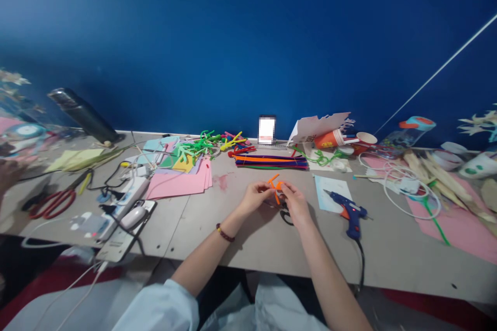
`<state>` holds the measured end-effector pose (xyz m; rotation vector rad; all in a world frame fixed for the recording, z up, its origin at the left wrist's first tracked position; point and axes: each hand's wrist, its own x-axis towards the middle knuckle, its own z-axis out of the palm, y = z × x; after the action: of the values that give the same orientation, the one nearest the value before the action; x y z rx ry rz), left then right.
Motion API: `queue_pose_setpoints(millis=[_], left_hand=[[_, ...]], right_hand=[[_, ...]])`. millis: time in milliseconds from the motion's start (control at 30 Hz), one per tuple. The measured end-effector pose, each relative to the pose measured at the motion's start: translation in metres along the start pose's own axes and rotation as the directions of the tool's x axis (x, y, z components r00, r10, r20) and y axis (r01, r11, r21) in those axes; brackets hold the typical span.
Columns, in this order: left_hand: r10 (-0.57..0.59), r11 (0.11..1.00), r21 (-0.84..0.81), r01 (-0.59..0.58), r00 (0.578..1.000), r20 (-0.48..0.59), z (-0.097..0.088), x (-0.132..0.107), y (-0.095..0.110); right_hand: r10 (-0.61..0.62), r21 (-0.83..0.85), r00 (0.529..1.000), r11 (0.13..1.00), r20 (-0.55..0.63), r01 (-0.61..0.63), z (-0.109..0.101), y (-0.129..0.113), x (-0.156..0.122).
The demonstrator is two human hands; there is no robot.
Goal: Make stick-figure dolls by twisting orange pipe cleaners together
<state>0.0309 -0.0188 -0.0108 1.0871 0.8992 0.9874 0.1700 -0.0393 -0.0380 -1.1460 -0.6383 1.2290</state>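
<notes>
Holding one small orange piece [279, 186] btwn both sets of fingertips, the operator worked near the ctr. of the table [205, 220]. The orange piece was btwn the hands, in front of the strip bundle [272, 162]; clearance above the table couldn't be told.

L hand [257, 195]: fingers drawn to a narrow pinch on the L side of the orange piece. R hand [295, 202]: fingers curled in on its R side. Exact contact pts. were partly hidden.

Status, done (est.): thin orange ends stuck out up and down from the fingers, so bending or joining appeared partly complete. To the L, a pile of green pieces [204, 144] looked shaped, judging by its branching forms.

Status, left (est.): the orange piece hadn't been released, so its shaping was prob. unfinished; no. of remaining steps couldn't be told. The strip bundle, w/ purple, orange & green strips, lay beyond the hands as avail. stock.

Tools: glue gun [352, 212] lay on its side R of the R hand, not gripped, nozzle over the light blue sheet [324, 197]. A black loop [286, 214], poss. a scissors handle, lay just beside the R hand; contact unclear.
</notes>
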Motion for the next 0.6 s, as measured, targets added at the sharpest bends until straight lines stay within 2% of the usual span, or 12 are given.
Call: queue_pose_setpoints(millis=[267, 367, 533, 600], left_hand=[[-0.086, 0.995, -0.052, 0.085, 0.996, -0.012, -0.0019, 0.0004, 0.0012], [-0.072, 0.996, -0.05, 0.071, 0.997, -0.019, -0.0022, 0.0008, 0.0017], [-0.079, 0.996, -0.044, 0.082, 0.994, 0.07, 0.0, -0.0037, 0.0056], [-0.078, 0.996, -0.048, 0.081, 0.994, 0.072, 0.0001, -0.0034, 0.0044]], right_hand=[[-0.003, 0.026, 1.0, 1.0, -0.005, 0.003, 0.0014, 0.0004, 0.0001], [-0.003, 0.041, 1.0, 0.999, -0.01, 0.004, 0.0013, 0.0012, 0.001], [0.027, 0.069, 0.999, 0.997, -0.021, -0.025, 0.0015, 0.0007, 0.0012], [0.034, 0.069, 0.999, 0.997, -0.019, -0.033, 0.0023, -0.0004, 0.0001]])
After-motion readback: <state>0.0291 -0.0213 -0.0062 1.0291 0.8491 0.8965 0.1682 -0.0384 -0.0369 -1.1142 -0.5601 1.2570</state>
